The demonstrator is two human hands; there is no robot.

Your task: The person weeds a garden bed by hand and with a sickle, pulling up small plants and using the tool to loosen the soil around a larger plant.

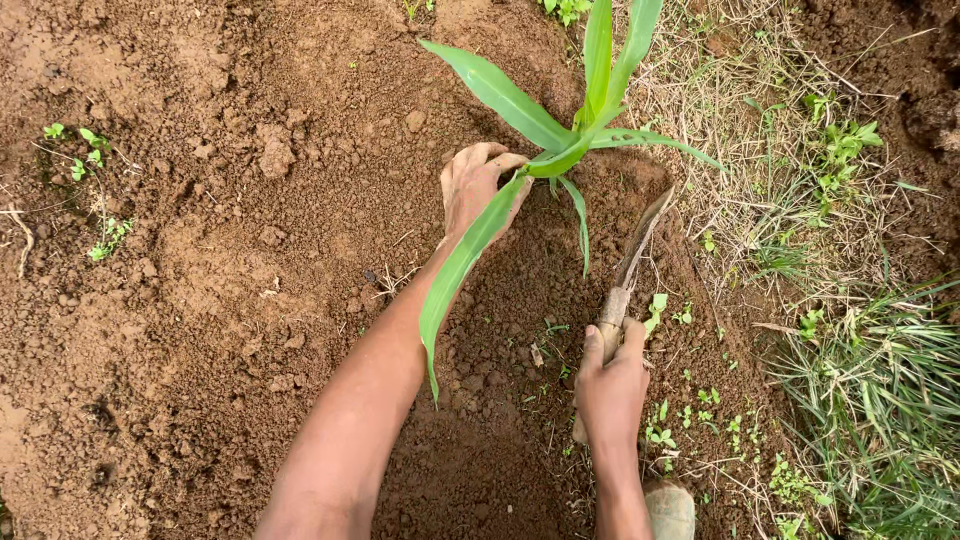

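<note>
A young green plant (590, 110) with long blade-like leaves grows from loose brown soil (250, 250) near the top centre. My left hand (478, 185) rests on the soil at the plant's base, fingers curled, with one long leaf (460, 265) lying across it. My right hand (610, 385) grips the wooden handle of a curved blade tool (632, 255). The blade points up toward the plant's base, its tip close to the stem on the right side.
Dry straw and green grass (860, 400) cover the ground on the right. Small green weeds (90, 150) sprout at the left and more near my right hand. A shoe tip (668, 510) shows at the bottom edge.
</note>
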